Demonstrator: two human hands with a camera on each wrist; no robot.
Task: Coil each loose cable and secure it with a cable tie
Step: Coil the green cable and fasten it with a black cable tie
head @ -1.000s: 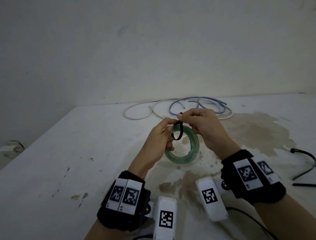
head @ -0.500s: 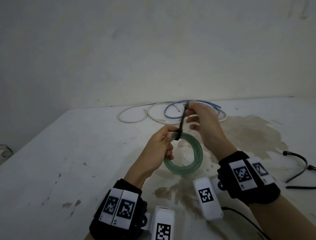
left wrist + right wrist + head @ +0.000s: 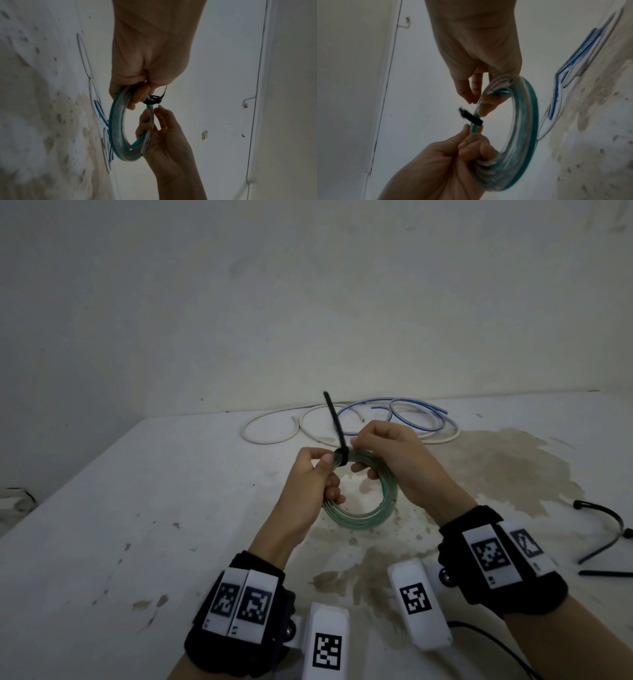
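Observation:
A green translucent cable coil (image 3: 376, 511) is held upright above the table (image 3: 137, 508) by both hands. A black cable tie (image 3: 342, 457) is cinched round the coil's top, its tail (image 3: 332, 416) pointing up and left, free. My left hand (image 3: 325, 470) grips the coil just left of the tie. My right hand (image 3: 359, 460) holds it just right of the tie, fingers curled through the ring. The left wrist view shows the coil (image 3: 118, 135) and the tie's head (image 3: 152, 101). In the right wrist view the tie (image 3: 471, 117) sits between the two hands.
Loose white cables (image 3: 274, 436) and a blue cable (image 3: 411, 409) lie at the table's back edge, by the wall. Spare black ties (image 3: 609, 529) lie at the right. Brown stains mark the table's middle.
The tie went from a loose loop to tight round the coil as my right hand pulled its tail up. That hand has let go of the tail and now holds the coil.

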